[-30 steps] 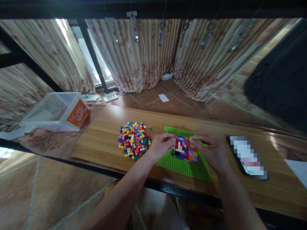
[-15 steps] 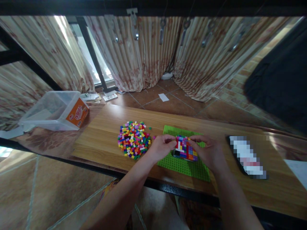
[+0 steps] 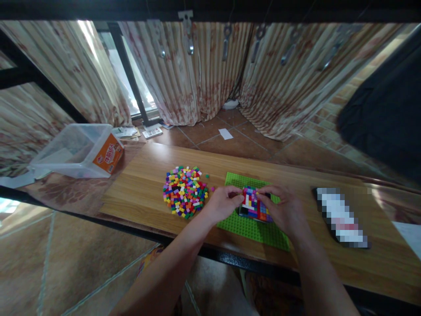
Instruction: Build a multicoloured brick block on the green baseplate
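Observation:
A flat build of multicoloured toy bricks [image 3: 252, 207] rests over the green studded baseplate [image 3: 253, 232], with a dark gap at its near left corner. My left hand [image 3: 225, 202] grips its left edge between thumb and fingers. Over the upper part of the build, my right hand [image 3: 281, 205] has thumb and forefinger pinched together. A tiny yellow spot shows at those fingertips, too small to name for certain. The right hand hides the build's right side. Left of the baseplate lies a heap of small loose bricks [image 3: 186, 193] in many colours.
A black phone [image 3: 342, 217] with a blurred screen lies right of the baseplate on the wooden table [image 3: 138, 184]. A clear plastic bin [image 3: 74, 151] with an orange label stands at the far left. Single green [image 3: 207, 176] and pink bricks [image 3: 213, 188] lie beside the heap.
The view has shifted slightly. My right fingertips have moved a little across the top of the build, while my left hand keeps its place at the left edge.

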The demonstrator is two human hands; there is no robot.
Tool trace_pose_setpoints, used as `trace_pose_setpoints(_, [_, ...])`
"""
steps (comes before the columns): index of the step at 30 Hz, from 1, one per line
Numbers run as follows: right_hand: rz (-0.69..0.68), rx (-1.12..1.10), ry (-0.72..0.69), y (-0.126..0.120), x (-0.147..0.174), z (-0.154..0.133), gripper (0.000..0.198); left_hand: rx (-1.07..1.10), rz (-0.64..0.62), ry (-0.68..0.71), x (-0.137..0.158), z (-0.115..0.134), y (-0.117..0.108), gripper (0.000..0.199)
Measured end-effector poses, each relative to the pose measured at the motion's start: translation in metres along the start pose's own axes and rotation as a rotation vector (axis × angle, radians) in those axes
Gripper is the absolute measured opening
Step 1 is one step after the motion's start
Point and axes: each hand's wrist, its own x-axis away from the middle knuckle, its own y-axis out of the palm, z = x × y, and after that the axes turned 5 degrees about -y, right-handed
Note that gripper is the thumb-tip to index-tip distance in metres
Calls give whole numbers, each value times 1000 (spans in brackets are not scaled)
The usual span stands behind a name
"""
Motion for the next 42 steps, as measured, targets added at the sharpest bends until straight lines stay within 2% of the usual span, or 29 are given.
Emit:
trace_pose_setpoints(7, [21, 106, -63, -4, 1, -2, 20, 14, 0, -4, -1, -1, 2, 18])
trace_pose_setpoints(12, [57, 11, -28, -2, 1, 0, 20, -40, -4, -2, -1, -1, 1, 19])
trace_pose_setpoints(18, [35, -131, 125, 2, 1, 4, 22, -28, -6, 4, -1, -1, 1, 20])
trace_pose_setpoints(23, [90, -257, 247, 9, 1, 7, 23, -35, -3, 12, -1, -3, 1, 19])
trace_pose_setpoints(31, [94, -596, 591, 16, -2, 4, 45, -62, 0, 25, -3, -7, 1, 21])
trace_pose_setpoints(37, [96, -744, 664, 15, -4, -3, 48, -131, 23, 26, -6, -14, 1, 25])
trace_pose_setpoints(42, [86, -812, 677, 15, -4, -2, 46, -147, -21, 42, -4, -13, 3, 23])
